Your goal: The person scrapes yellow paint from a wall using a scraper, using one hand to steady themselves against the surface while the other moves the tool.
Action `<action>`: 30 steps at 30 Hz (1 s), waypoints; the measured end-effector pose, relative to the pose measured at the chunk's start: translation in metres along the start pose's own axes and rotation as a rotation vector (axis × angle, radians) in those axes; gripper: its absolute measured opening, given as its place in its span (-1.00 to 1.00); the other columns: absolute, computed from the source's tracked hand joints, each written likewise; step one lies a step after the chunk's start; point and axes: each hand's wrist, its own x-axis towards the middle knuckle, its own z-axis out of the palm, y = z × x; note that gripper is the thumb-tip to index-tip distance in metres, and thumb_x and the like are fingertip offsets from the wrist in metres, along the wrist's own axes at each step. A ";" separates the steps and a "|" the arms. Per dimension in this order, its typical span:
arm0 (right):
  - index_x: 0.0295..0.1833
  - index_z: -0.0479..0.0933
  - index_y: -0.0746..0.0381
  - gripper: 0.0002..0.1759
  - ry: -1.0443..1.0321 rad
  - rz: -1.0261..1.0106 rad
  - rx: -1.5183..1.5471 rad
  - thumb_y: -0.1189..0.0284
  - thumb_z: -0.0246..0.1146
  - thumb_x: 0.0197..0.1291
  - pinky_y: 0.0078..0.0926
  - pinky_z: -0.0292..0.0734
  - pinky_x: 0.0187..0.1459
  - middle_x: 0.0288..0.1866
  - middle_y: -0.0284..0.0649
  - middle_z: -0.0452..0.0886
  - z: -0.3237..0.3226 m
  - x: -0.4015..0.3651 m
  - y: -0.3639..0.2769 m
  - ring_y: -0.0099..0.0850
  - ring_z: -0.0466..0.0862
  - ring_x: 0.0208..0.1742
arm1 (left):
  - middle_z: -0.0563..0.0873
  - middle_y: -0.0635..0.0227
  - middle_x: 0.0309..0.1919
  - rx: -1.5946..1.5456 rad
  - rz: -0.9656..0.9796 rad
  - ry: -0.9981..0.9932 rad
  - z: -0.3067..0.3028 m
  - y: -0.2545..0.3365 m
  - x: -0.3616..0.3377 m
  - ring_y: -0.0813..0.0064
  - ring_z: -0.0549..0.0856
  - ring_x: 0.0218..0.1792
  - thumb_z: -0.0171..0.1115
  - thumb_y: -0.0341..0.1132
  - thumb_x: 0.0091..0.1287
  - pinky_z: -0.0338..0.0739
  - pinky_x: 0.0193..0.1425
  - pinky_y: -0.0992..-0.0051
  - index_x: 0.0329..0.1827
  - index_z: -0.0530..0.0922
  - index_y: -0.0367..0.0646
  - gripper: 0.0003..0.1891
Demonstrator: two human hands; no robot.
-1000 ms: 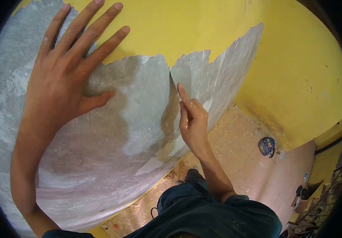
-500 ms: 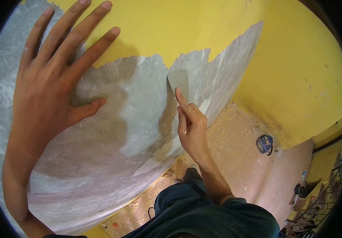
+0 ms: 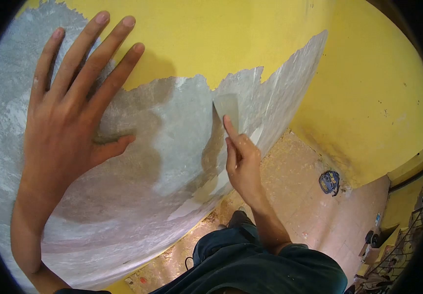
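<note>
**Down on the floor**

The floor (image 3: 314,206) is pale pink and dusty. Yellow bits (image 3: 282,147) lie thick on it where it meets the wall. A small blue and black thing (image 3: 329,182) sits on the floor, right by the yellow side wall (image 3: 373,98). Far off in the corner stands a wire rack (image 3: 407,240), with a dark little thing (image 3: 371,237) near it.
</note>
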 end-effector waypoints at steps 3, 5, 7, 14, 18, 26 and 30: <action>0.60 0.49 0.01 -0.25 0.030 -0.015 0.000 0.75 0.23 0.34 -0.32 0.45 -0.33 -0.44 -0.06 0.41 0.003 0.002 0.004 -0.23 0.46 -0.46 | 0.28 0.51 0.73 -0.009 0.001 -0.019 0.000 0.002 -0.001 0.31 0.17 0.75 0.78 0.21 -0.45 -0.02 0.85 -0.01 0.68 0.35 0.34 0.38; 0.60 0.49 0.02 -0.25 0.028 -0.005 0.011 0.75 0.23 0.33 -0.32 0.45 -0.32 -0.44 -0.06 0.42 -0.003 0.014 -0.001 -0.22 0.47 -0.46 | 0.28 0.51 0.73 0.004 -0.010 -0.027 -0.001 0.002 0.000 0.30 0.18 0.75 0.79 0.19 -0.47 -0.02 0.86 0.00 0.67 0.36 0.34 0.37; 0.60 0.49 0.03 -0.25 0.025 -0.006 0.026 0.75 0.23 0.33 -0.31 0.46 -0.31 -0.44 -0.06 0.43 -0.002 0.014 -0.002 -0.21 0.48 -0.45 | 0.28 0.50 0.73 0.001 -0.005 -0.028 -0.001 0.002 -0.001 0.29 0.18 0.75 0.78 0.18 -0.46 -0.02 0.86 -0.01 0.67 0.37 0.34 0.37; 0.57 0.52 0.09 -0.37 0.054 -0.034 0.037 0.72 0.21 0.45 -0.46 0.32 -0.36 -0.47 -0.21 0.34 0.000 0.017 0.004 -0.45 0.33 -0.44 | 0.28 0.47 0.73 -0.019 -0.023 -0.078 -0.003 0.001 -0.004 0.28 0.17 0.75 0.77 0.15 -0.52 -0.02 0.85 -0.02 0.66 0.38 0.35 0.38; 0.57 0.52 0.10 -0.38 0.002 -0.009 0.061 0.72 0.19 0.46 -0.47 0.28 -0.37 -0.45 -0.22 0.32 -0.001 0.005 0.006 -0.46 0.30 -0.44 | 0.28 0.46 0.73 -0.034 -0.023 -0.080 -0.003 0.000 -0.007 0.27 0.17 0.75 0.77 0.13 -0.56 -0.02 0.85 -0.02 0.65 0.39 0.35 0.39; 0.60 0.48 0.06 -0.28 -0.018 -0.031 0.018 0.76 0.20 0.38 -0.39 0.39 -0.37 -0.44 -0.12 0.38 -0.009 0.019 0.004 -0.37 0.39 -0.46 | 0.28 0.47 0.73 -0.043 -0.025 -0.062 -0.001 0.000 -0.008 0.29 0.18 0.74 0.76 0.14 -0.58 -0.04 0.86 0.01 0.66 0.39 0.37 0.41; 0.59 0.50 0.06 -0.31 -0.017 -0.044 -0.007 0.75 0.21 0.40 -0.39 0.39 -0.36 -0.46 -0.13 0.38 -0.015 0.030 -0.001 -0.37 0.38 -0.47 | 0.27 0.49 0.74 -0.041 -0.070 -0.028 -0.001 -0.009 -0.008 0.31 0.19 0.74 0.76 0.18 -0.57 -0.03 0.86 0.01 0.68 0.36 0.39 0.43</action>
